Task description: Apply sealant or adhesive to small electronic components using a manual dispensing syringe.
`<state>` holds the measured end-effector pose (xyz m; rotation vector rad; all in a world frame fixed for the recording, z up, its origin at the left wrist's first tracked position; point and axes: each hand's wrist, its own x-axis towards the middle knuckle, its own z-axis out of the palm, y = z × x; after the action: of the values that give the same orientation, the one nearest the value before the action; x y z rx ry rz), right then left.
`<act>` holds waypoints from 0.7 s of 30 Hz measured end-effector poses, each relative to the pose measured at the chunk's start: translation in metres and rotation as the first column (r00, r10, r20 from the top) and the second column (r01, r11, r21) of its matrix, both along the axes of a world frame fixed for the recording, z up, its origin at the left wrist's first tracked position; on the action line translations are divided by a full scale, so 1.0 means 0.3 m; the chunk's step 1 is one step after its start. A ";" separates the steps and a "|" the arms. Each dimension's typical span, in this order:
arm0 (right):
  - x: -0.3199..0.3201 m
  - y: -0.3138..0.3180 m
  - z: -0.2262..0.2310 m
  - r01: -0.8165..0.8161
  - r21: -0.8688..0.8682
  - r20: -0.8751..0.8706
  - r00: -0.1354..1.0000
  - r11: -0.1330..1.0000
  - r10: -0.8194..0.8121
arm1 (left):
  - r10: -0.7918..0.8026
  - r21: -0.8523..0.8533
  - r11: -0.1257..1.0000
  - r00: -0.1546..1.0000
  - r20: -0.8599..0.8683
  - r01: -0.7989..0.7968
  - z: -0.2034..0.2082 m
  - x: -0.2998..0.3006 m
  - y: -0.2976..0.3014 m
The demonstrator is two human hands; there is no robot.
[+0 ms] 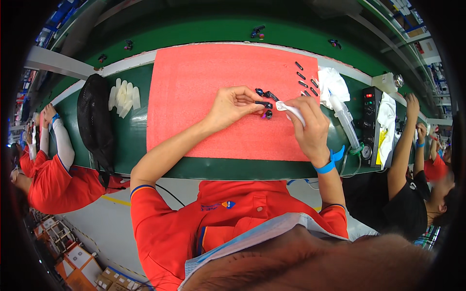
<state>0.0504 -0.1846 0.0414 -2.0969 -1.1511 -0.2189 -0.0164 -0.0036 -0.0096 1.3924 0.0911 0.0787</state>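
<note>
My left hand (232,105) is closed, its thumb and fingertips pinching a small dark part (262,104) over the pink foam mat (194,72). Close to its right, my right hand (311,125) grips a white wiping cloth (294,113), whose tip comes near the dark part. Two more small black pieces (266,93) lie just beyond the fingertips, and another dark piece (268,115) with a purple bit sits just on the near side. Farther to the right, several slim black pieces (303,84) lie on the mat. Fingers and cloth partly hide the held part.
Pale finger cots (127,96) and a black bag (94,121) lie at the left. On the right are a crumpled white cloth (334,83), a clear syringe (345,119) and a black control box (371,114). A green belt (204,34) carries small parts beyond. People work on both sides.
</note>
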 end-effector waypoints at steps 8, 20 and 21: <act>-0.023 0.040 -0.007 -0.036 0.017 -0.008 0.999 0.999 0.036 | -0.003 0.045 0.999 1.000 -0.005 0.003 0.000 -0.009 0.002; -0.038 0.056 -0.007 -0.003 -0.278 0.275 0.958 0.960 0.082 | -0.019 0.142 0.990 0.999 -0.034 0.024 -0.008 -0.013 -0.017; -0.028 0.027 -0.002 0.018 -0.236 0.240 0.970 0.972 0.041 | -0.004 0.134 0.991 0.999 -0.051 0.011 -0.006 -0.013 -0.010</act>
<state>0.0420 -0.1765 0.0409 -2.3199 -1.3923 -0.3567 -0.0205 -0.0067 -0.0114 1.5296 0.1249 0.0438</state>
